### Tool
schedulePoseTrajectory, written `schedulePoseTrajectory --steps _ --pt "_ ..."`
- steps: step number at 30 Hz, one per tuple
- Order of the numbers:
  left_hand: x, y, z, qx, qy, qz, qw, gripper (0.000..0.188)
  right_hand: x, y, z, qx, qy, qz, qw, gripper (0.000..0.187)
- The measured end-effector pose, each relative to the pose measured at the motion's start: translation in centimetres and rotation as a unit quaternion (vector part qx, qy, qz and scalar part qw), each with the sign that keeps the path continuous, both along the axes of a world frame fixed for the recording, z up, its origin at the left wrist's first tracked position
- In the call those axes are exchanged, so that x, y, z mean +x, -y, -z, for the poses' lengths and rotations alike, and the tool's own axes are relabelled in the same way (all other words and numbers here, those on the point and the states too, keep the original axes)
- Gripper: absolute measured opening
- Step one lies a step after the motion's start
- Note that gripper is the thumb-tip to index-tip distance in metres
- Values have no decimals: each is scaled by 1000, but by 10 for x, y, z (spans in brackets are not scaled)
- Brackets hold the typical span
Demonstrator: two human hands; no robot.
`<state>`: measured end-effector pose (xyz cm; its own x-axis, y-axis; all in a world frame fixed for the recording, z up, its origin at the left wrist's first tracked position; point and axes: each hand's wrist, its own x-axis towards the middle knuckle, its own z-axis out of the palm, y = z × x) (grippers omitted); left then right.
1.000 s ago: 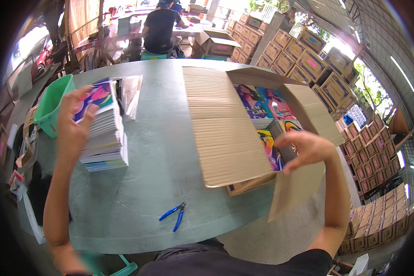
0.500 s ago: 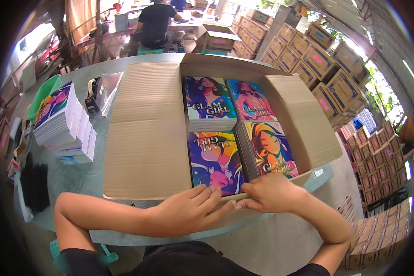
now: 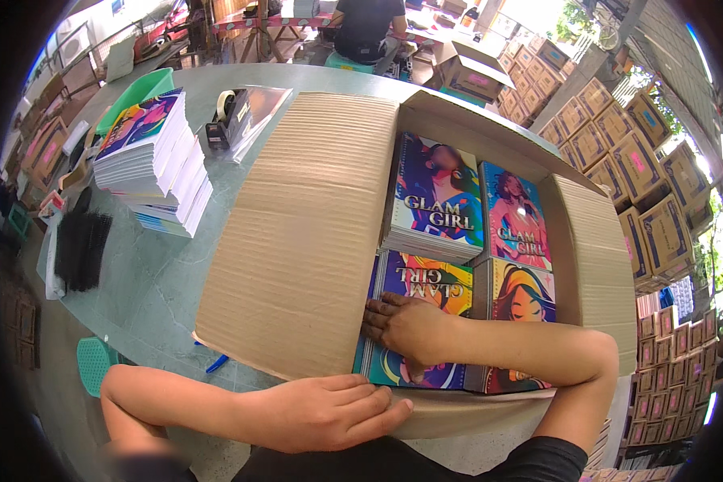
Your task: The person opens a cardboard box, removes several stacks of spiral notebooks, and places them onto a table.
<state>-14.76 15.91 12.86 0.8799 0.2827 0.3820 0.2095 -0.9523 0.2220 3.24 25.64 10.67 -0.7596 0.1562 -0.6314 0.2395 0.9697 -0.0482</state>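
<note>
Strong daylight comes in through the open sides behind, burning out to white at the upper left and among the trees on the right, while the roof stays dimmer and the right hand sits in shade over the notebooks. The corrugated flap is evenly lit and crisp, and a small glint whitens one glossy cover. Fisheye distortion bows the green tabletop, dark vignetting with bluish fringing rings the view, and a smeary patch softens the left sleeve.
</note>
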Motion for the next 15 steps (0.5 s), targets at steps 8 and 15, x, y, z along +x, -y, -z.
schedulePoseTrajectory --steps 8,15 --pt "1 3 2 27 0 -26 999 37 -18 -30 23 -85 0 -58 995 115" --pt "3 -1 1 20 0 -20 1000 42 -42 -40 47 -134 112 -88 981 84"
